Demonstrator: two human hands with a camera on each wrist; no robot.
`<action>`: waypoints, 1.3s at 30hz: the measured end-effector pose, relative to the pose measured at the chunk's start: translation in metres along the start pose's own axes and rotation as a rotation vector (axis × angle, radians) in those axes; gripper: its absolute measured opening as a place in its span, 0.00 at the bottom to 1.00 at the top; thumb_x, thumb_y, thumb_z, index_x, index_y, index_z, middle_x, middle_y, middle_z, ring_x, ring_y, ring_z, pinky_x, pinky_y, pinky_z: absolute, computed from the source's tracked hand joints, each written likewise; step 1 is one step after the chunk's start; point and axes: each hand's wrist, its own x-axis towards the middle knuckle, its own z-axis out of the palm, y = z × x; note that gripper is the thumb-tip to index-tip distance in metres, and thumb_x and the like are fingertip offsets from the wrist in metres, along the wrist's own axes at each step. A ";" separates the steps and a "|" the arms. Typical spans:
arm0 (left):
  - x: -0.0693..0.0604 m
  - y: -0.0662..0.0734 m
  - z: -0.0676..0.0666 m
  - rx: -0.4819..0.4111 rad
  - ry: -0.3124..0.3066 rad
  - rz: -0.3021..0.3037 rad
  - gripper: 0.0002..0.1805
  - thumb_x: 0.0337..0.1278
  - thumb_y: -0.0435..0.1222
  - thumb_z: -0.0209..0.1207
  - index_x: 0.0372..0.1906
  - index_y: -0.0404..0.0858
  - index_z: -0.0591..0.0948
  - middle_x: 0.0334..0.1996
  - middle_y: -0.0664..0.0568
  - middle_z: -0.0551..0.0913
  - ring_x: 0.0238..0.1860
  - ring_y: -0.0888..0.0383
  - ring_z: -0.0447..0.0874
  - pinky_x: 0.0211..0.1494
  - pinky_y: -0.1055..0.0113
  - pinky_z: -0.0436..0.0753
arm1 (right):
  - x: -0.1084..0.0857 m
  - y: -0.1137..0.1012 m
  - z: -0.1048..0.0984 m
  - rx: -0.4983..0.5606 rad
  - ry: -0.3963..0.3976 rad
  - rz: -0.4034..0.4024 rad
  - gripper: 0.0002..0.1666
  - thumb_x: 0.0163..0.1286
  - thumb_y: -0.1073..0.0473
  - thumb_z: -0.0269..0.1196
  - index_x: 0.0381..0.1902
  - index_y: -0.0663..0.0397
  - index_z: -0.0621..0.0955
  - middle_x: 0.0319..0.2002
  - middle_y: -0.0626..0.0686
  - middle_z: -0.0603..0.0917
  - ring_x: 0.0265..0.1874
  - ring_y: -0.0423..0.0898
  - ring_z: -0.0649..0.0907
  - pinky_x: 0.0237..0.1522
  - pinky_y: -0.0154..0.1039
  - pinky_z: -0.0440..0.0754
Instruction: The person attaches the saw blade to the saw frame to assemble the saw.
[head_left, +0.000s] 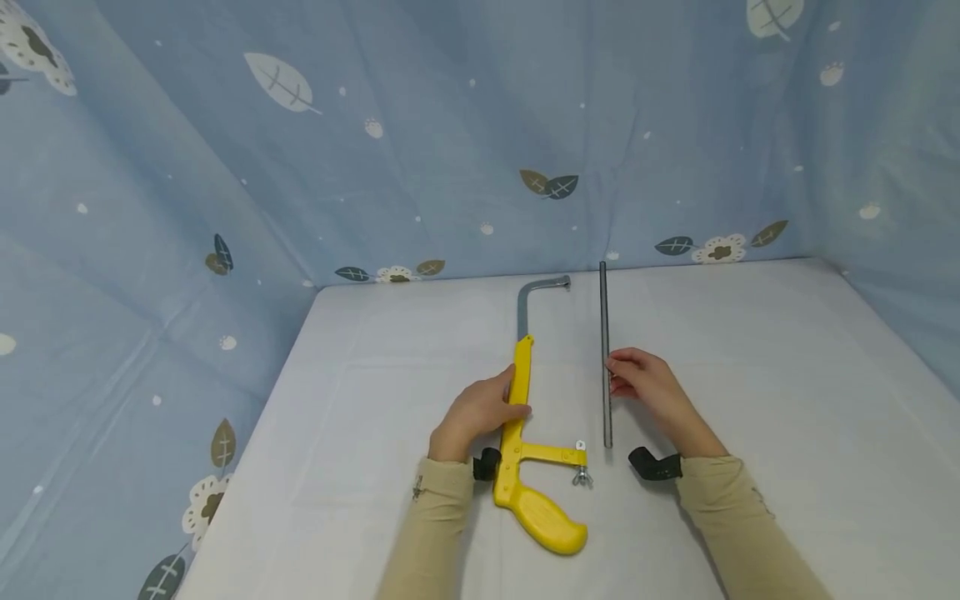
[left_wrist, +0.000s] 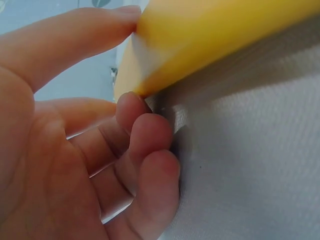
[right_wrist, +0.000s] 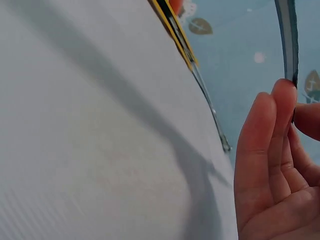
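Observation:
A yellow hacksaw frame (head_left: 519,375) with a grey metal front arm (head_left: 522,308) and a wing nut (head_left: 582,477) lies lengthwise on the white table. My left hand (head_left: 482,410) grips its yellow bar between thumb and fingers; the left wrist view shows thumb and fingertips at the yellow edge (left_wrist: 200,40). To the right, my right hand (head_left: 651,388) pinches a thin grey saw blade (head_left: 604,333) between thumb and fingers. In the right wrist view the blade (right_wrist: 287,40) rises from the fingertips, apart from the frame.
The white-covered table (head_left: 360,350) reaches back to a blue curtain (head_left: 420,150) with leaf and flower prints, which also hangs at the left and right. Black straps or mounts (head_left: 654,464) sit at both wrists. A shadow falls on the cloth in the right wrist view.

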 end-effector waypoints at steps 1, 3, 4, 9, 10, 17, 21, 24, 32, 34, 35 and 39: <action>0.000 0.000 0.000 0.001 0.000 -0.001 0.42 0.51 0.51 0.58 0.69 0.45 0.53 0.60 0.52 0.67 0.57 0.57 0.66 0.58 0.60 0.65 | 0.000 0.001 0.001 0.002 -0.001 0.005 0.27 0.66 0.53 0.55 0.52 0.71 0.69 0.37 0.57 0.76 0.29 0.43 0.77 0.35 0.36 0.78; 0.000 0.001 0.000 0.006 0.000 -0.007 0.42 0.51 0.51 0.58 0.69 0.45 0.53 0.61 0.52 0.67 0.56 0.57 0.66 0.58 0.60 0.65 | 0.001 0.002 0.004 0.002 -0.005 0.016 0.27 0.65 0.53 0.55 0.52 0.70 0.69 0.37 0.57 0.76 0.29 0.43 0.78 0.35 0.36 0.78; 0.000 0.002 0.000 0.010 0.000 -0.009 0.42 0.51 0.51 0.58 0.69 0.45 0.53 0.60 0.52 0.67 0.56 0.57 0.67 0.58 0.60 0.65 | 0.001 0.003 0.006 0.002 -0.007 0.021 0.27 0.65 0.53 0.55 0.52 0.70 0.69 0.37 0.57 0.76 0.29 0.43 0.78 0.35 0.36 0.78; -0.001 0.002 -0.001 0.042 0.007 -0.006 0.43 0.50 0.52 0.58 0.69 0.45 0.54 0.60 0.51 0.68 0.55 0.57 0.68 0.56 0.60 0.66 | 0.003 0.007 0.014 0.014 -0.019 0.022 0.26 0.65 0.53 0.55 0.51 0.70 0.69 0.36 0.58 0.76 0.28 0.44 0.78 0.33 0.37 0.79; -0.001 0.002 -0.002 0.045 0.010 -0.004 0.43 0.50 0.52 0.58 0.69 0.44 0.54 0.60 0.51 0.68 0.55 0.57 0.68 0.56 0.60 0.66 | 0.004 0.007 0.016 0.024 -0.024 0.026 0.25 0.65 0.53 0.55 0.51 0.70 0.69 0.35 0.58 0.76 0.28 0.44 0.78 0.32 0.37 0.79; 0.000 -0.001 -0.001 0.040 0.003 -0.013 0.43 0.49 0.52 0.59 0.68 0.46 0.55 0.61 0.52 0.67 0.53 0.58 0.68 0.56 0.61 0.66 | 0.010 0.010 0.026 0.118 -0.041 0.066 0.23 0.65 0.56 0.55 0.50 0.71 0.69 0.33 0.56 0.74 0.26 0.42 0.77 0.28 0.35 0.79; 0.002 -0.001 0.000 0.030 0.008 -0.012 0.43 0.48 0.52 0.59 0.68 0.46 0.55 0.61 0.52 0.67 0.52 0.58 0.68 0.55 0.61 0.66 | 0.015 0.011 0.028 0.133 -0.040 0.073 0.24 0.65 0.57 0.55 0.51 0.72 0.69 0.32 0.55 0.74 0.26 0.41 0.76 0.27 0.33 0.78; 0.002 0.000 0.001 0.026 0.012 -0.010 0.43 0.48 0.52 0.59 0.68 0.46 0.55 0.61 0.52 0.67 0.53 0.58 0.68 0.55 0.61 0.66 | 0.017 0.010 0.029 0.143 -0.043 0.079 0.24 0.65 0.57 0.55 0.51 0.72 0.69 0.32 0.55 0.74 0.25 0.40 0.76 0.26 0.33 0.78; -0.001 0.001 0.003 0.036 0.009 0.002 0.42 0.48 0.51 0.59 0.68 0.45 0.56 0.60 0.51 0.68 0.51 0.58 0.69 0.54 0.61 0.67 | 0.017 0.011 0.028 0.142 -0.056 0.110 0.23 0.65 0.57 0.55 0.51 0.71 0.69 0.31 0.54 0.75 0.24 0.41 0.76 0.26 0.33 0.78; -0.001 0.001 0.002 0.032 0.012 0.001 0.42 0.48 0.51 0.59 0.68 0.45 0.56 0.60 0.52 0.67 0.53 0.57 0.68 0.55 0.61 0.67 | 0.018 0.011 0.028 0.146 -0.061 0.119 0.23 0.65 0.57 0.55 0.51 0.70 0.69 0.31 0.54 0.75 0.23 0.41 0.76 0.25 0.33 0.78; -0.001 0.001 0.002 0.032 0.014 0.000 0.42 0.48 0.51 0.59 0.68 0.45 0.56 0.60 0.52 0.67 0.53 0.57 0.68 0.55 0.60 0.67 | 0.018 0.011 0.027 0.145 -0.068 0.119 0.23 0.65 0.57 0.55 0.52 0.70 0.69 0.31 0.54 0.75 0.23 0.41 0.76 0.26 0.33 0.78; -0.001 0.002 0.001 0.034 0.028 -0.007 0.42 0.48 0.52 0.59 0.68 0.46 0.56 0.61 0.52 0.67 0.54 0.57 0.68 0.56 0.60 0.66 | 0.021 0.009 0.026 0.171 -0.081 0.123 0.25 0.65 0.56 0.56 0.52 0.69 0.69 0.31 0.54 0.75 0.23 0.40 0.76 0.25 0.32 0.78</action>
